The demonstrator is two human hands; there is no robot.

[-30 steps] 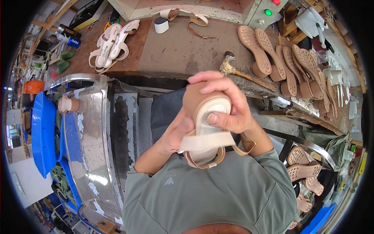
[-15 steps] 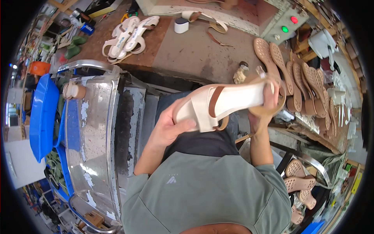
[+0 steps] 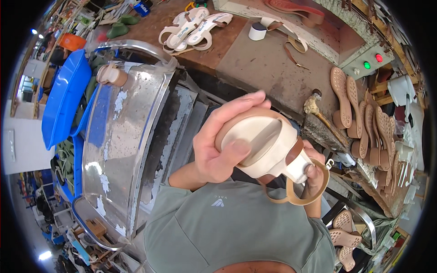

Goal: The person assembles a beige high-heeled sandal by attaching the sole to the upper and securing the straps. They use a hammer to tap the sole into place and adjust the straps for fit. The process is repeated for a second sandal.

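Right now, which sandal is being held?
The cream sandal, its toe in the left hand and its heel in the right hand; the sandal pair lies untouched on the bench.

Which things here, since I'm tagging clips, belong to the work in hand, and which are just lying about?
In hand, judging by touch:
beige sandal, held by the left hand and right hand

Apparently just lying about, untouched:
pair of white sandals
perforated soles
hammer
blue tub
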